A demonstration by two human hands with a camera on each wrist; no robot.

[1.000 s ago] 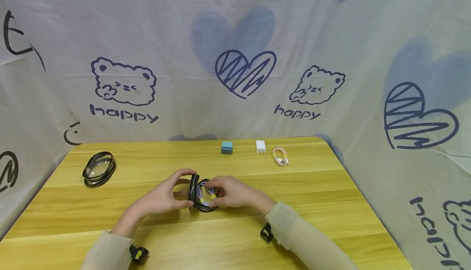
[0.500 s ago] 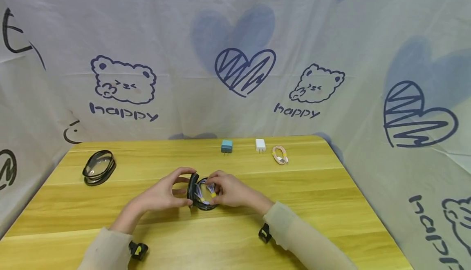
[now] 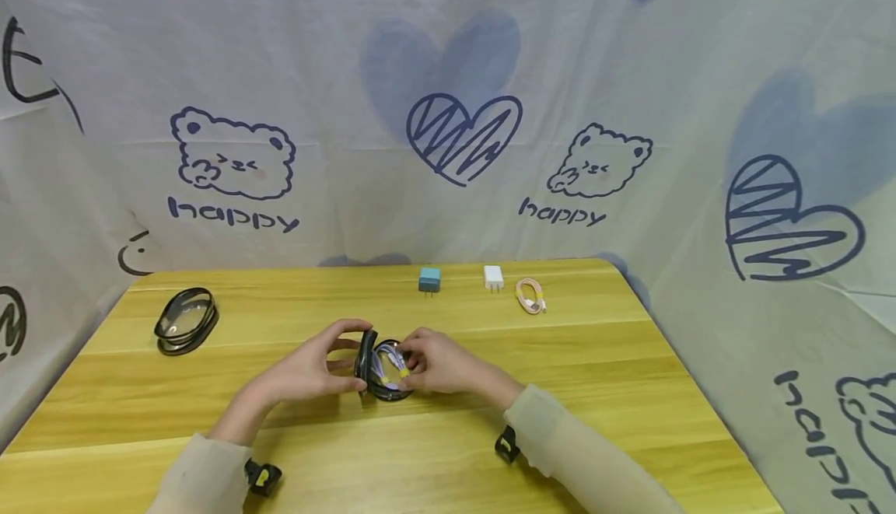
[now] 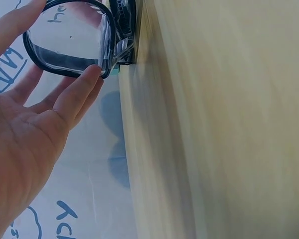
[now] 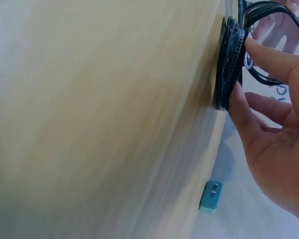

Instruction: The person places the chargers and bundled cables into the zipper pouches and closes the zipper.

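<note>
A round, clear zippered pouch with black trim lies opened at the middle of the wooden table. My left hand holds its raised lid nearly upright, thumb on the near edge and fingers on the far edge. Inside the pouch's base sits a coiled purple cable with yellow ties. My right hand pinches the right side of that coil between thumb and fingers. In the right wrist view, those fingertips are right at the zippered rim, and the coil is mostly hidden.
Another clear pouch with black trim lies at the back left. Along the far edge are a blue charger plug, a white charger plug and a coiled pink cable. Behind the table hangs a printed cloth.
Both hands stay nearly in place, the left still holding up the lid. The right fingers and the purple coil shift only slightly within the pouch.
</note>
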